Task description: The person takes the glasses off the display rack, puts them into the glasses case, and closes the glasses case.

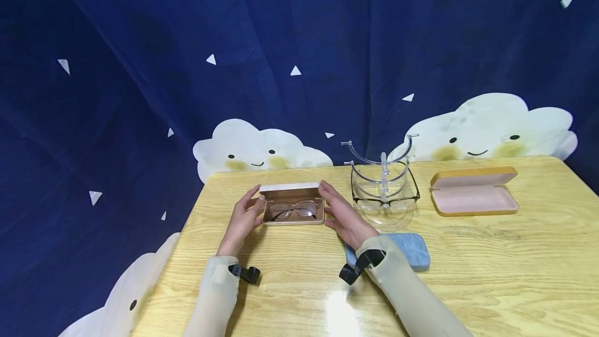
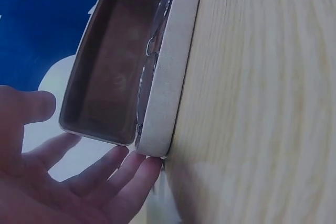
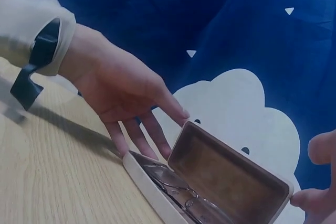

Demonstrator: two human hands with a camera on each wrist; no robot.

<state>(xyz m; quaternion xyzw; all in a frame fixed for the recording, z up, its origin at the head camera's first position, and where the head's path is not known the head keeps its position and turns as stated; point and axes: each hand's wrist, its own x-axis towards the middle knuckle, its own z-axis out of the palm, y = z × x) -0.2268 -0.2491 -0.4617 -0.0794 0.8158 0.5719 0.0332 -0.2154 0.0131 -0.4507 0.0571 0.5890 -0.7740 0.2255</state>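
A white glasses case with a brown lining sits on the table, its lid raised. Inside lies a pair of thin-framed glasses, folded, lenses up. My left hand is at the case's left end; in the left wrist view its straight fingers touch the end wall and lid corner, with the thumb held apart. At the opposite end is my right hand, extended fingers alongside the case. The right wrist view shows only part of this hand at its edge, a fingertip at the lid's corner.
A clear glasses stand holds dark-framed glasses right of the case. A blue glasses case lies partly under my right forearm. Farther right, an orange glasses case stands with its lid up. A blue curtain hangs behind the table.
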